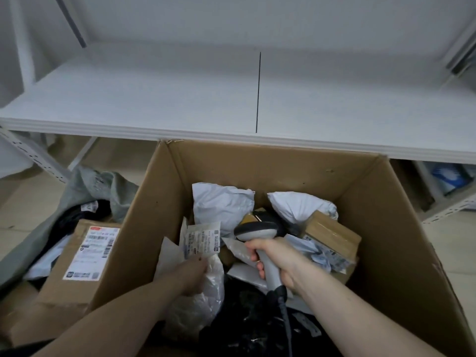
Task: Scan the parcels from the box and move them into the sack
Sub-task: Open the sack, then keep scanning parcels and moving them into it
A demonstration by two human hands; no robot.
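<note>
Head view: inside the cardboard box (401,228), a clear-wrapped parcel (203,274) is pinched at its upper edge by the left hand (192,273), label (202,240) tilted up and long axis running roughly up-down. The scanner (257,233) is gripped by the right hand (273,258) just right of that label, its head aimed left toward it. The sack (85,186) lies left of the box, nearer the left hand, already holding a labelled carton (85,256); the left fingertips are hidden under the wrap, and label print is unreadable.
</note>
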